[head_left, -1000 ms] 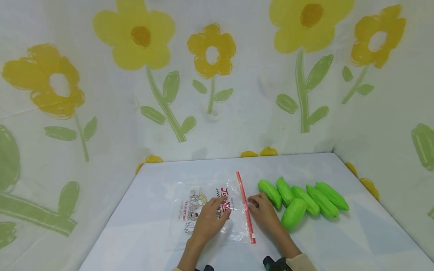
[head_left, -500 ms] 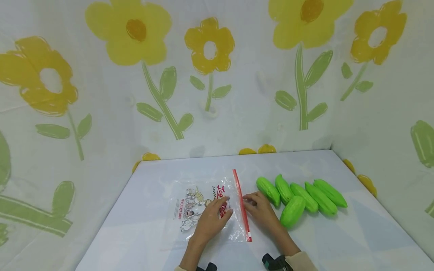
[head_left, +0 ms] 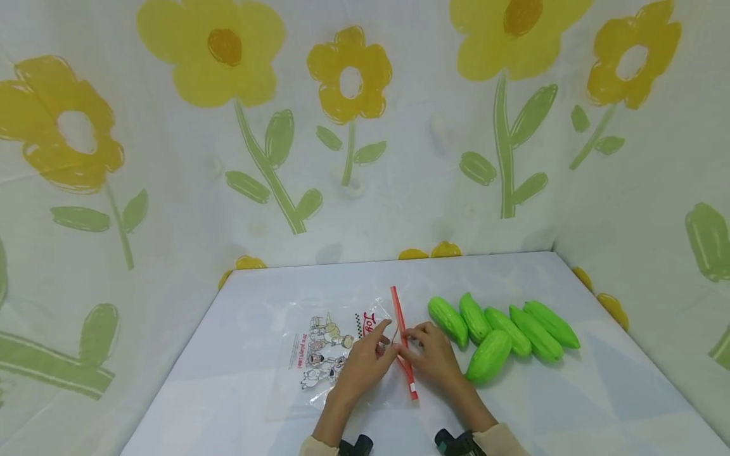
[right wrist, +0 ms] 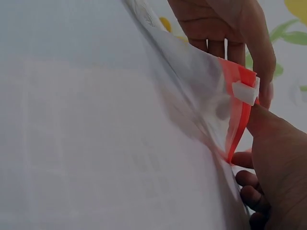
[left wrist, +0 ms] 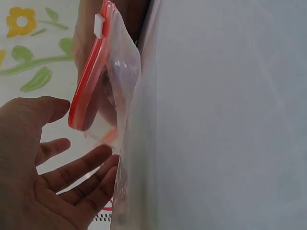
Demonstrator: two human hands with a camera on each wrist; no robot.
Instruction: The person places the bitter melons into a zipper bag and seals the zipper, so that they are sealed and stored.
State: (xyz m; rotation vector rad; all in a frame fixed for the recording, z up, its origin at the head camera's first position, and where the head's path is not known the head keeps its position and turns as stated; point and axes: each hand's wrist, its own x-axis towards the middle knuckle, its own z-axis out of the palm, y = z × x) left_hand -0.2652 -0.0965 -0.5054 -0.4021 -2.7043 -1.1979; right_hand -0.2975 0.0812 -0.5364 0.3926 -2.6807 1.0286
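Observation:
A clear plastic zip bag with printed cartoon animals lies flat on the table, its red zip edge toward the right. My right hand pinches that edge, and the mouth there is lifted and partly parted. In the right wrist view a white slider sits on the red strip, near the right thumb. My left hand is over the bag, fingers spread and loosely bent. In the left wrist view its thumb tip is at the red edge; whether it touches is hard to tell.
Several bright green, ribbed, cucumber-like vegetables lie grouped to the right of the bag, one close to the right forearm. White flower-printed cloth surrounds the white table at the back and sides.
My hands have come together at the red zip edge. The right fingers have moved left onto it, and the bag's mouth has risen and parted. The green vegetables have stayed put.

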